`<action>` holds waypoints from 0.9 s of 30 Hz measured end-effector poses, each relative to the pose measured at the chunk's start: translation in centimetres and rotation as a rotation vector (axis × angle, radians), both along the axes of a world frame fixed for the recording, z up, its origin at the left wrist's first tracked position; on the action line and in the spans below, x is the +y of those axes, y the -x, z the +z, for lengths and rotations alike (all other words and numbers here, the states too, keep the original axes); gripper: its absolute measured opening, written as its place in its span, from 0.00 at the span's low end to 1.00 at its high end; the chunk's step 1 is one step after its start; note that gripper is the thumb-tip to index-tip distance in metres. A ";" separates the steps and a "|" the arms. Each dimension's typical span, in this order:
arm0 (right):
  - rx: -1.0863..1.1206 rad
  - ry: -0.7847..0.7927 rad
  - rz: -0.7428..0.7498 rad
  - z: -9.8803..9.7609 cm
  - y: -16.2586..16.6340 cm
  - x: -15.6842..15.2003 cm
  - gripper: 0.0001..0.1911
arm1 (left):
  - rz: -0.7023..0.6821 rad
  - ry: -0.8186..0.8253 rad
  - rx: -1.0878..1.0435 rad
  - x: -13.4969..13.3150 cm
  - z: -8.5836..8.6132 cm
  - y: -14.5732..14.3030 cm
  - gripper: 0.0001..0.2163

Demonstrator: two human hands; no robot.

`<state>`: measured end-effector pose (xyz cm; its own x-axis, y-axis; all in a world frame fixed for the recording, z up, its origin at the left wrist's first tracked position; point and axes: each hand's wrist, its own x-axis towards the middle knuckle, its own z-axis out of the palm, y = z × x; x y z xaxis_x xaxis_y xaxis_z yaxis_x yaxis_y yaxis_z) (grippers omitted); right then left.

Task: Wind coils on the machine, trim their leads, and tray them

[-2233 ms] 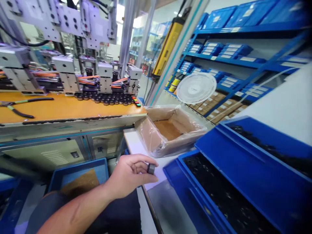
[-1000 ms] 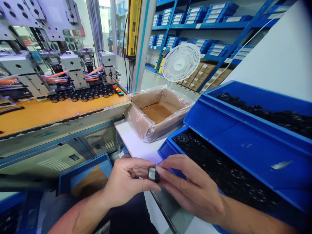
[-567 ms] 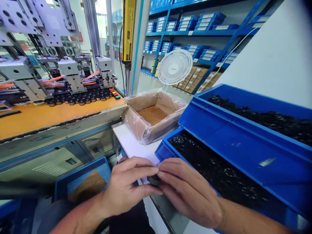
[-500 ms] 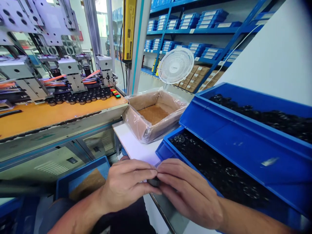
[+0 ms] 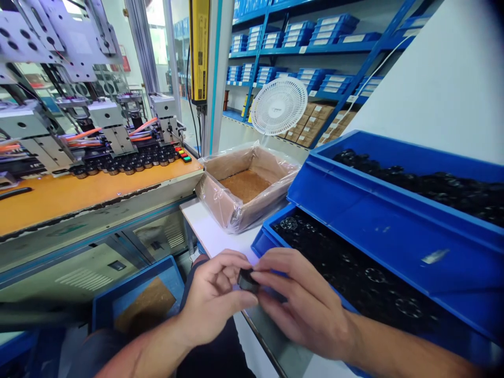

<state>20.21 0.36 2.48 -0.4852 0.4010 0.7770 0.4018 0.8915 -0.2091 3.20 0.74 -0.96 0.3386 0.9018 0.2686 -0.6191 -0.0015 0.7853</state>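
Both hands are pinching one small dark ring part (image 5: 247,280) between them: left hand (image 5: 214,302) gripping it from the near left with thumb and fingers, right hand (image 5: 305,307) closing on it from the right with thumb and index tips. Part is sitting low centre, above the near edge of the white surface (image 5: 214,236), touching nothing else.

Change: a second ago the fingers were covering the part almost fully; now the left fingers are curling back and the part's dark top face is showing again. Earlier the left hand alone was holding it, with a bright metal band visible. Looks like it is being turned or pressed between the two grips, not released.

Just right: blue bin (image 5: 275,231) of black round parts, a second blue bin (image 5: 394,157) behind and above it. Far centre: plastic-lined cardboard box (image 5: 246,184). Far left: orange surface (image 5: 79,189) with a row of black parts (image 5: 126,164) under the machine heads. White fan (image 5: 279,106) by the shelves.
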 end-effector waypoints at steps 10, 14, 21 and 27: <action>0.051 -0.023 -0.083 1.0 0.5 0.7 0.07 | 0.200 -0.385 0.477 1.1 -1.2 2.8 0.16; 0.086 -0.029 -0.037 0.1 0.6 1.1 0.06 | 0.383 -0.818 0.690 2.5 0.5 4.0 0.17; 0.083 -0.013 -0.025 0.0 0.2 0.9 0.08 | 0.440 -0.956 0.706 2.4 2.2 2.7 0.12; -0.041 0.024 -0.172 0.0 0.0 0.5 0.11 | 0.619 -0.873 0.944 3.1 1.9 4.7 0.09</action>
